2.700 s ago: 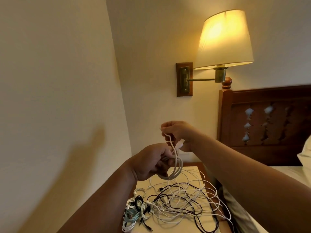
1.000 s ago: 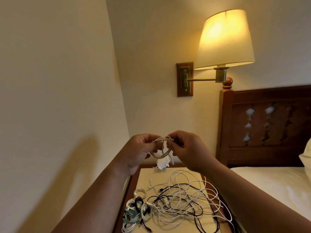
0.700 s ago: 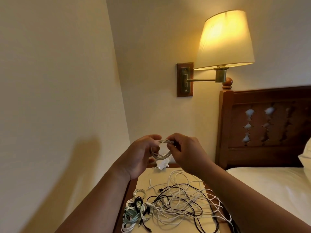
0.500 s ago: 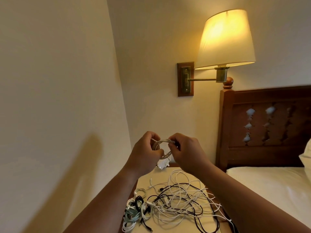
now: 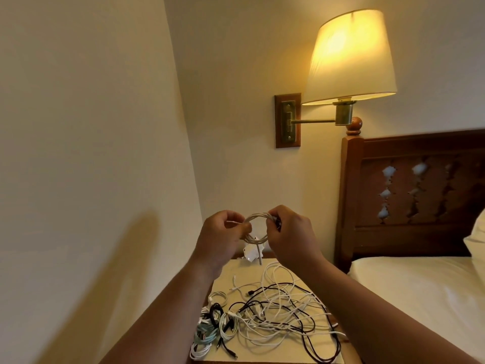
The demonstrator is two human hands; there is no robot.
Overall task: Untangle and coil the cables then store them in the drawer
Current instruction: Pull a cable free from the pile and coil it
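On the cream-topped wooden bench (image 5: 224, 278) a tangle of loose white and black cables (image 5: 284, 310) sprawls, with finished coiled bundles (image 5: 210, 331) at its near left corner. Above the bench's far edge, the left hand (image 5: 220, 236) and right hand (image 5: 291, 239) pinch a small white cable ring (image 5: 256, 240), fingers curled on either side. The earlier long loops have tightened, so only a short hanging tail (image 5: 259, 254) seems left to tuck.
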